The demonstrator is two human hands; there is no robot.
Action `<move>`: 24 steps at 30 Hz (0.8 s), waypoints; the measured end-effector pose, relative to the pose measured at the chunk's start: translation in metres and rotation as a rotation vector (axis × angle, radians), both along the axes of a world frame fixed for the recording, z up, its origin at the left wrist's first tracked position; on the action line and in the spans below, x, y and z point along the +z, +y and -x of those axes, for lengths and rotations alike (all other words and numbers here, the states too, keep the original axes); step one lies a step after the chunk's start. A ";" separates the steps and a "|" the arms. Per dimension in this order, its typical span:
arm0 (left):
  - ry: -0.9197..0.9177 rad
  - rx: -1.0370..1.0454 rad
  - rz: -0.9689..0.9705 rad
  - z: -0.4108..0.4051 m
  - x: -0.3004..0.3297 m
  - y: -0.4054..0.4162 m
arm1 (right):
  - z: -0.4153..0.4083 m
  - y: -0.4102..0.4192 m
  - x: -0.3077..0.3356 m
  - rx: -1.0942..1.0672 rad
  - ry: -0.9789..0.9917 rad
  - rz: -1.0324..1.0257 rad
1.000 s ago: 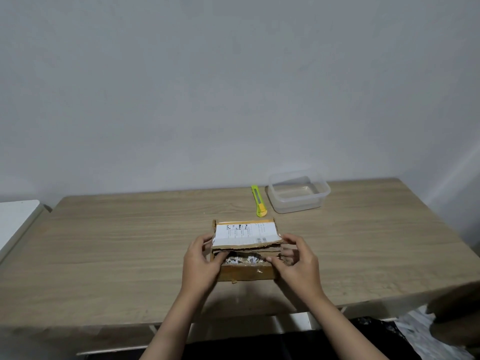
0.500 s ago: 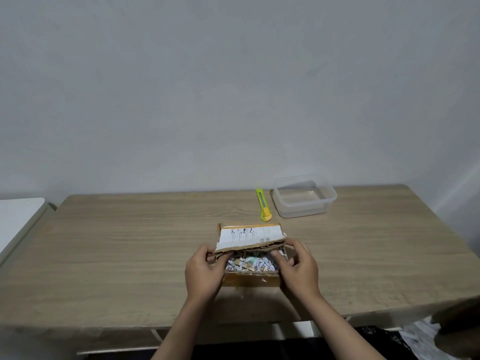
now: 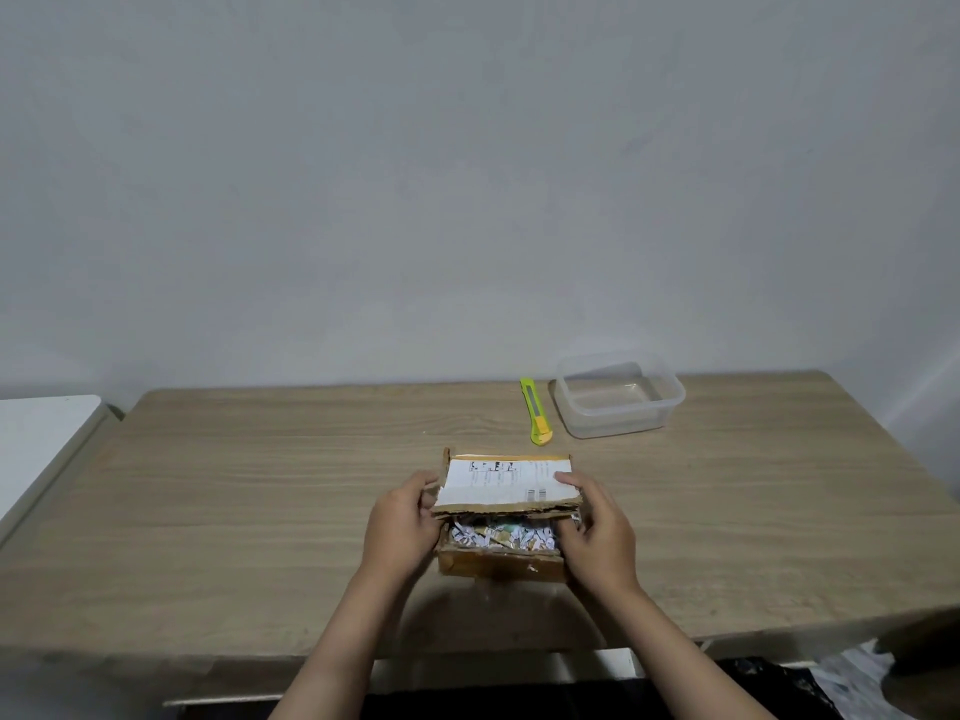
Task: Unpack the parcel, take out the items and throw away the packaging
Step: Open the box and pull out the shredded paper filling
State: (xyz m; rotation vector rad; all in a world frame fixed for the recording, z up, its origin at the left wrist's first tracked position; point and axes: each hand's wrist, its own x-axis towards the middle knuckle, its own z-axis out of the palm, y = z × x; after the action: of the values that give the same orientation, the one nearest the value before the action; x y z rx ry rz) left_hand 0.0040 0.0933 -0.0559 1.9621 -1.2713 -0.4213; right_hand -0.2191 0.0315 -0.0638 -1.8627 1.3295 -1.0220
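Note:
A small brown cardboard parcel [image 3: 498, 563] sits near the front middle of the wooden table [image 3: 260, 511]. Its torn top flap [image 3: 504, 485], with a white shipping label, is lifted at the near edge. Through the gap shows shredded paper filling [image 3: 501, 537]. My left hand [image 3: 402, 532] grips the parcel's left end, thumb against the flap's left edge. On the right end my right hand [image 3: 597, 532] holds the parcel, with fingers on top of the flap and thumb at the opening. Any items under the filling are hidden.
A green and yellow utility knife [image 3: 536, 412] lies behind the parcel. Right of it stands an empty clear plastic container [image 3: 618, 394]. A white surface [image 3: 36, 449] adjoins the table at the left. Dark bags and paper [image 3: 810, 683] lie on the floor at the lower right.
The flap has been pulled up further, so the gap is wider and more shredded paper shows. My right fingers have moved onto the top of the flap.

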 end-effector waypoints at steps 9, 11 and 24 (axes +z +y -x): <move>0.011 0.204 0.131 0.012 -0.003 -0.002 | -0.002 -0.001 0.002 -0.039 -0.035 -0.042; 0.099 0.313 0.205 0.014 -0.001 -0.005 | -0.001 0.001 0.003 -0.056 -0.065 -0.061; 0.327 0.120 0.185 0.024 -0.020 0.008 | 0.001 -0.016 0.011 -0.021 -0.121 -0.157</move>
State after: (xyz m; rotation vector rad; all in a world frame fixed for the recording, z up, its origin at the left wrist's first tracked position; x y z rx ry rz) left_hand -0.0197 0.1011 -0.0758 1.7203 -0.9455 -0.5202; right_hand -0.2203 0.0158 -0.0528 -1.6481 1.3213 -0.9950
